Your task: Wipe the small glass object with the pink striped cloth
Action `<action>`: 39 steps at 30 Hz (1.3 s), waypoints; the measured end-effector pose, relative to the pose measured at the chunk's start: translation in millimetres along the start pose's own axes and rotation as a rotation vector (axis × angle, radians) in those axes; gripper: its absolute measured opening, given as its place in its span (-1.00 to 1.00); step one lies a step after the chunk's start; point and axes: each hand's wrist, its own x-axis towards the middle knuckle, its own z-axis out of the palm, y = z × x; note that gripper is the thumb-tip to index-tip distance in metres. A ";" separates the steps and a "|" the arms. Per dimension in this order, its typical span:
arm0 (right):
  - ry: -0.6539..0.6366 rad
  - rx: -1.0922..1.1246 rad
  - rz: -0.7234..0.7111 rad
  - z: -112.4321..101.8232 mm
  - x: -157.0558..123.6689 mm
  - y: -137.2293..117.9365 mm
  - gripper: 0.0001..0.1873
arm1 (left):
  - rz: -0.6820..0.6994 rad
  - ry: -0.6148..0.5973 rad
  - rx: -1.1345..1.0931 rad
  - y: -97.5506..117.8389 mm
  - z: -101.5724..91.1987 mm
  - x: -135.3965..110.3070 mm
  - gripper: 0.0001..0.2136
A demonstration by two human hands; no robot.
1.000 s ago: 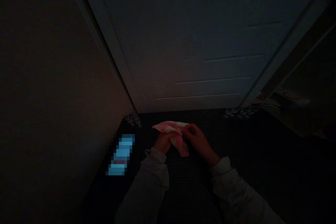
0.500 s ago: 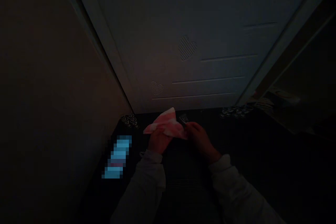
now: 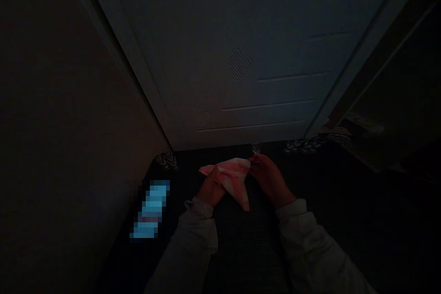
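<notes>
The light is very dim. My left hand is closed on a pink and white cloth, pinching it near its left side while one corner hangs down towards me. To the right, my right hand has its fingers closed around the lower part of a small clear glass, whose top shows above the fingertips. The cloth's right edge reaches the right fingertips; whether it wraps part of the glass I cannot tell.
Several small clear glass-like pieces stand at the dark table's back left, and several more at the back right. A lit, pixelated screen lies left. Behind rises a pale panel with heart patterns; a wall bounds the left.
The cloth has shifted right and lower, with a corner now hanging down. The glass has turned more upright and moved right with my right hand. The view has shifted slightly.
</notes>
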 end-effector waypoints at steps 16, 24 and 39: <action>0.274 -0.503 -0.366 -22.3 15.7 1.4 -0.81 | 0.156 0.321 0.219 14.5 -25.2 7.4 -0.70; 0.468 -0.755 -0.445 -34.1 20.5 -5.3 -0.77 | 0.344 0.577 1.209 21.8 -42.5 5.0 -0.66; -0.062 -1.107 -0.555 5.0 -20.0 23.0 -0.80 | 0.549 0.339 1.308 -21.4 5.8 -10.3 -0.75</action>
